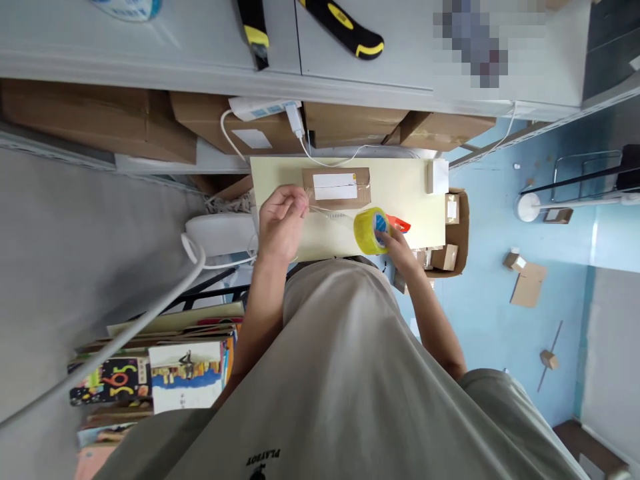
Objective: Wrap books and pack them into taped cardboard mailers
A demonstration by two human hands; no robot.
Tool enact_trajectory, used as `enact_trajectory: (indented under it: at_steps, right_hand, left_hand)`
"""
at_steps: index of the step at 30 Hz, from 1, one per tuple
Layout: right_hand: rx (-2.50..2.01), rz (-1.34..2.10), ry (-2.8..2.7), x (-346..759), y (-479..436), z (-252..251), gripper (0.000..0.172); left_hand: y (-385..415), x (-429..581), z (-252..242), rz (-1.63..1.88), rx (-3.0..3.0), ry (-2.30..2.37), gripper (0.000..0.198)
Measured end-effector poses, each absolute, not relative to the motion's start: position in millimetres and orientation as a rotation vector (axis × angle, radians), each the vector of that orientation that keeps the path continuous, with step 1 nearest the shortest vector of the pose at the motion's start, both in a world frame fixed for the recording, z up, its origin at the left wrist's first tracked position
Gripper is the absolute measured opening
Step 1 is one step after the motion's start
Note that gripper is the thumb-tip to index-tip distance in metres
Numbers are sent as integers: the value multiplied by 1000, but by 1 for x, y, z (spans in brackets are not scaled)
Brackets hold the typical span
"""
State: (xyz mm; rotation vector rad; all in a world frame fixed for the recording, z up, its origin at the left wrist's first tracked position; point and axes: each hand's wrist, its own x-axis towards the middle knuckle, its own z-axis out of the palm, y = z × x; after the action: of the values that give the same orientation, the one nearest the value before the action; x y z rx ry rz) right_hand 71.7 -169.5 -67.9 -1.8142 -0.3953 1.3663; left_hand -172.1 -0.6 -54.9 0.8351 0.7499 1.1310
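Note:
My left hand (281, 220) is closed in a pinch on the free end of a strip of clear tape (327, 212), just left of a small cardboard box (337, 187) with white labels. The strip runs right to a yellow tape roll (371, 231) in a red dispenser (400, 225), which my right hand (400, 252) grips from below. Both hands are over a pale yellow table (400, 193). The box lies flat at the table's far middle.
A small white box (438, 176) stands at the table's right end. An open carton (456, 233) of small boxes sits beside the table. Cardboard boxes (100, 120) line the far side. Books (165, 373) are stacked at left. Scraps lie on the blue floor (525, 287).

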Motion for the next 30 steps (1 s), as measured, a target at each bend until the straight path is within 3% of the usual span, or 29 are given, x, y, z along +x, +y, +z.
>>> enact_trajectory:
  at_steps: [9,14,19,24,30]
  right_hand:
    - [-2068,1095,-501,69,-185,-41,45]
    - [-2161,978,-630,74,-170,-31,37]
    - [-2236,954,-766,98,-138,-28,34]
    - [-2257,918,-1048,123,-94,-47,34]
    - [-2271,852,-1327,127,-34,-107,37]
  left_hand:
    - [2,-158,-65,1192,647,939,42]
    - [3,-167,-94,1184,624,922,50]
    - [4,-184,-123,1089,586,968,44]
    - [11,-195,-145,1139,586,1118,42]
    - [15,-197,-172,1218,572,1275,46]
